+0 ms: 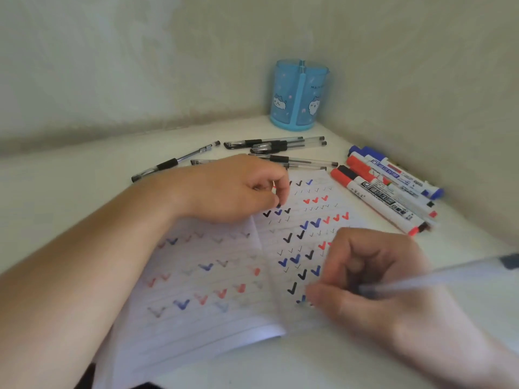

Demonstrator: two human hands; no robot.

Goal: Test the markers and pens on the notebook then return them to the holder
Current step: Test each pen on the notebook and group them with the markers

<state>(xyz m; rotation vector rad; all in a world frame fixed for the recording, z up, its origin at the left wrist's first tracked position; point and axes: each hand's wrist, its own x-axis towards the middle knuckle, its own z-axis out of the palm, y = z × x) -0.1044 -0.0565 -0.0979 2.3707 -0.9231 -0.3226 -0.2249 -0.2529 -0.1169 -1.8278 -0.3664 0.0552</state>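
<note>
An open lined notebook (213, 310) lies in front of me, covered in black, blue and red check marks. My right hand (373, 284) grips a clear pen (438, 276), blurred by motion, its tip down on the right page near the lower marks. My left hand (236, 189) rests curled on the notebook's top edge, pinching something small that I cannot make out. Several black gel pens (275, 144) lie loose behind the notebook. Several whiteboard markers (387, 192) with red, blue and black caps lie to the right. The blue holder (297, 94) stands in the corner.
Beige walls meet in a corner right behind the holder and close off the white desk (70, 178) at the back and right. One gel pen (174, 162) lies apart at the left of the pile.
</note>
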